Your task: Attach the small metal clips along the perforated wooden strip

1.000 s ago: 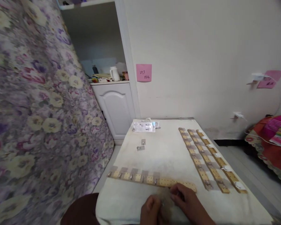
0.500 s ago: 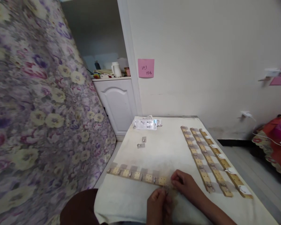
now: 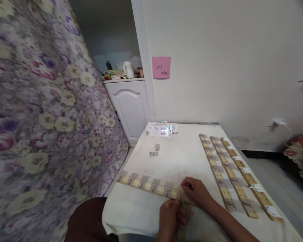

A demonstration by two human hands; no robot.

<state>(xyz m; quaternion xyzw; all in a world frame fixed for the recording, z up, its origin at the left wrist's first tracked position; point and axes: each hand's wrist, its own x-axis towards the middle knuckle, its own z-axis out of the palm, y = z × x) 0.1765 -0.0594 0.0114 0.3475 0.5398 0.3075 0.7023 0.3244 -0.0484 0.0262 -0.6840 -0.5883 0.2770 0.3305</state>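
A wooden strip lies crosswise near the table's front, with clear plates carrying metal hooks spaced along it. At its right end, my left hand is closed, its fingertips pinching what looks like a clear hook plate at the strip's near edge. Just beyond that end, my right hand is curled with thumb and forefinger together. Whether anything sits in its fingers is hidden. Two loose clear hooks, one upper and one lower, lie farther back on the cloth.
Three more wooden strips with hooks lie lengthwise on the right: a left one, a middle one and a right one with white plates. Clear hook packaging rests at the back of the cloth-covered table. A floral curtain hangs left.
The camera view has shifted slightly. My left hand has moved in closer to the strip's right end, and my right hand stays beside it. The strips and loose hooks lie as before.
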